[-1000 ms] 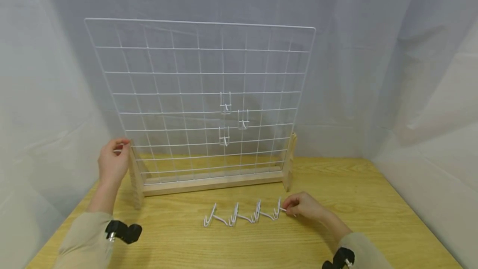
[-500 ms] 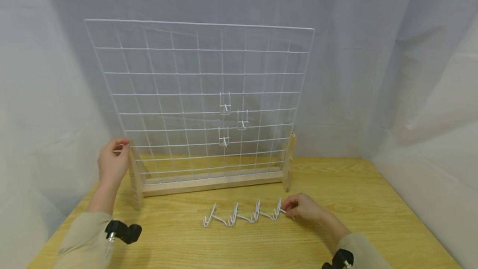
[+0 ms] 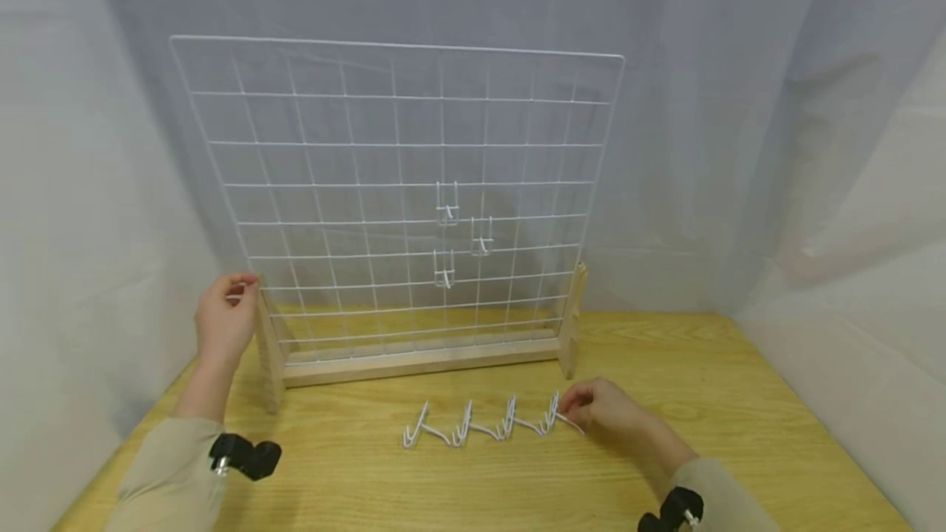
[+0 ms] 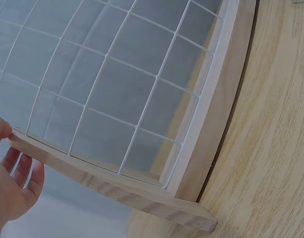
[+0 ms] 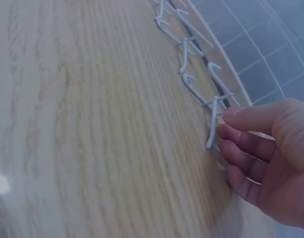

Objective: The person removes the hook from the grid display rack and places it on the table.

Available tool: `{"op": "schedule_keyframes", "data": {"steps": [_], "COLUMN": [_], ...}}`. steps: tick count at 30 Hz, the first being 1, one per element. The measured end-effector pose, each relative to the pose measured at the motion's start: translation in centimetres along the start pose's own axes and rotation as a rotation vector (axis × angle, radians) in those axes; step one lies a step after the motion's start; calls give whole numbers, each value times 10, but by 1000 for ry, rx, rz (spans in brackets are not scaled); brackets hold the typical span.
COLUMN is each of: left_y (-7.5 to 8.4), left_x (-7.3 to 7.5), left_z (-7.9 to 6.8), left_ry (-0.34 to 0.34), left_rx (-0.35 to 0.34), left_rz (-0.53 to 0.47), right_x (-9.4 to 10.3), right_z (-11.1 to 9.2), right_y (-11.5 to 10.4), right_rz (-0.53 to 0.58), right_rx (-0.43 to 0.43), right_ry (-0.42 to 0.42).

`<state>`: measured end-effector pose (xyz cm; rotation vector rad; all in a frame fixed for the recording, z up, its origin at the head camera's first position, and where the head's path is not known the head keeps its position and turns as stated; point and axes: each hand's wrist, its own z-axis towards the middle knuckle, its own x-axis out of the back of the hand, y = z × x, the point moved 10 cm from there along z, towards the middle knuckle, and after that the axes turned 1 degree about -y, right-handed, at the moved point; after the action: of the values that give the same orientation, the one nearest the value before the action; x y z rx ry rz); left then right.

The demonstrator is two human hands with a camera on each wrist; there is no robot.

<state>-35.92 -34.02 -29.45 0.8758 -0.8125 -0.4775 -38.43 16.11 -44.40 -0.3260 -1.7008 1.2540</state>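
Observation:
My left hand (image 3: 225, 318) pinches the top of the wooden left post (image 4: 92, 178) of a stand that holds an upright white wire grid (image 4: 103, 54). Low on the right, my right hand (image 3: 609, 409) is at the rightmost of several white double-wire hooks lying in a row on the table. In the right wrist view, thumb and index finger pinch the near end of that hook (image 5: 212, 121), the thumb covering part of its frame. Its prong (image 3: 571, 424) sticks out past the fingers. The remaining fingers are curled beside it, close over the wood.
Three hooks hang on the grid right of its middle: an upper one (image 3: 447, 213), one to the right (image 3: 482, 245) and a lower one (image 3: 445, 277). The yellow wood table (image 3: 414, 491) carries everything. Pale plastic sheeting (image 3: 739, 146) stands behind and at both sides.
My right fingers have shifted slightly from the rightmost hook's prong to behind it, so more of the prong shows. The left hand and the grid stay put.

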Motion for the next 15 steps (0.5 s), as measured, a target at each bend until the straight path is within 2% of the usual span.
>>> {"op": "schedule_keyframes", "data": {"steps": [6, 12, 15], "left_y": [0, -1, -1], "left_x": [1, 1, 2], "left_z": [1, 1, 1], "left_ry": [10, 9, 12], "left_rx": [-6, 1, 0], "left_rz": [-7, -5, -8], "right_x": [8, 23, 28], "right_z": [0, 5, 7], "right_y": [-5, -16, -25], "right_rz": [21, -96, -100], "right_rx": [-5, 23, 7], "right_ry": [9, 59, 74]}}
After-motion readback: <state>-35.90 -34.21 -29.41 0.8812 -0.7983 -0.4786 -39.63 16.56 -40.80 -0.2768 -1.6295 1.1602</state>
